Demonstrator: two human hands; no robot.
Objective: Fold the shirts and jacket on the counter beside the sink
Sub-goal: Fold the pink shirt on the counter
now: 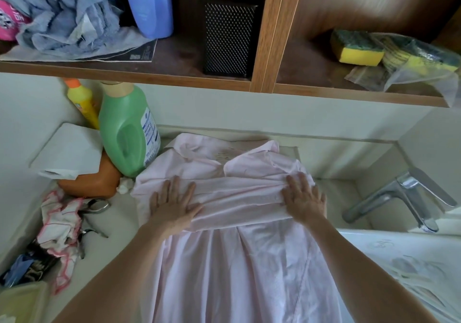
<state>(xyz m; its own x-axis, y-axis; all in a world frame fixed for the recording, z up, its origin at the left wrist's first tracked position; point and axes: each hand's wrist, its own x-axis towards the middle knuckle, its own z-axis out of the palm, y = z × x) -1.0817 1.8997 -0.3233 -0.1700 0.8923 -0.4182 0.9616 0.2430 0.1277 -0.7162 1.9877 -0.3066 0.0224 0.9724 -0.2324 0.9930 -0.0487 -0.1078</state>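
— What are the grips doing?
— Both are wide open and hold nothing. The left grip (174,205) and right grip (304,202) lie flat with fingers spread, pressing a folded band across the shirt (237,267).
— Where is the shirt?
— On the counter (117,222), collar toward the wall and lower part running toward the person. It lies between the green bottle (127,133) and the tap (404,197).
— How far along is the task?
— Early, I judge. One cross fold sits under the palms, and the long lower part is unfolded. No other shirt or jacket shows, so most is left.
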